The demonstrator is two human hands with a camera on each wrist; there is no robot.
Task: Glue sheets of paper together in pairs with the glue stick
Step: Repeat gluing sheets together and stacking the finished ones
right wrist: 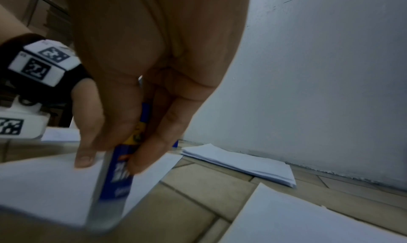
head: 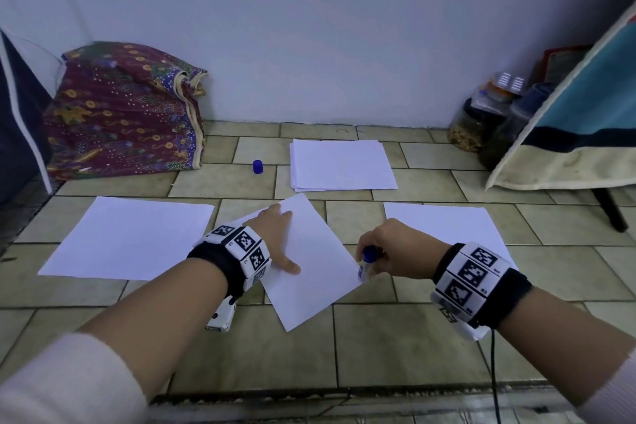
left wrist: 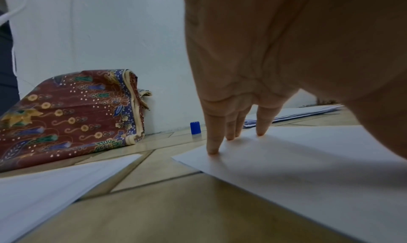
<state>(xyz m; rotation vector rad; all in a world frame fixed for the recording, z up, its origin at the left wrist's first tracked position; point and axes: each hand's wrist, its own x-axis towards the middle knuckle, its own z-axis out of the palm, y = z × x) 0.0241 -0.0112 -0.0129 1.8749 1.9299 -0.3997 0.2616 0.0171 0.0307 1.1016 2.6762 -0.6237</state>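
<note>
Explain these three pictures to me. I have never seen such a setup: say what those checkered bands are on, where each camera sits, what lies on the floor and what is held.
No machine here: a person works with bare hands, and the checkered bands sit on the wrists. The wide picture comes from a camera on the head; the other two look along each hand from the wrists.

The left hand presses flat on the middle sheet, with its fingertips on the paper. The right hand grips a blue glue stick at that sheet's right edge.

On the tiled floor lie a sheet to the left, one to the right, a paper stack near the wall and a small blue cap.
</note>
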